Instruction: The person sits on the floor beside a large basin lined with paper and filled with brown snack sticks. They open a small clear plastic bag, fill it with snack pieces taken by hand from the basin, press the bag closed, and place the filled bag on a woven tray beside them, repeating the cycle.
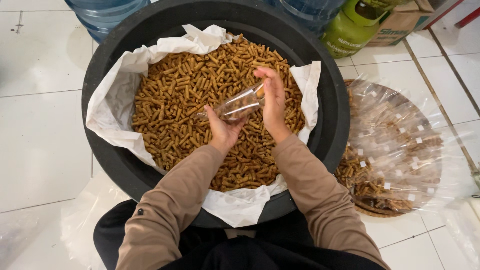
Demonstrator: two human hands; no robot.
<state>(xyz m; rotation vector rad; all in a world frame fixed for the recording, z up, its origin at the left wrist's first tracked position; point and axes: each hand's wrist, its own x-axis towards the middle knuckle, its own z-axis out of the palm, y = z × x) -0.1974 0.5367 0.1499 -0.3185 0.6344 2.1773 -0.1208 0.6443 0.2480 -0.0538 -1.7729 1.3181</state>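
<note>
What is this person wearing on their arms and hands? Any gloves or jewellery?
Both arms are covered by long, plain tan-brown sleeves that reach to the wrists. The left sleeve shows a small dark button near the elbow. The left hand and the right hand are bare: no gloves, and no rings or watch that I can see.

A shallow woven tray (372, 209) lay on the floor at the right, piled with filled clear packets (395, 145) sealed with small white tape squares. A green gas cylinder (350, 30) stood at the far right, just beside a cardboard box (400, 22). Blue water jugs (102, 15) stood at the far left and far centre. The floor was of white tiles (40, 145) with dark grout lines. Loose clear plastic sheeting (465, 220) lay at the near right edge.
</note>
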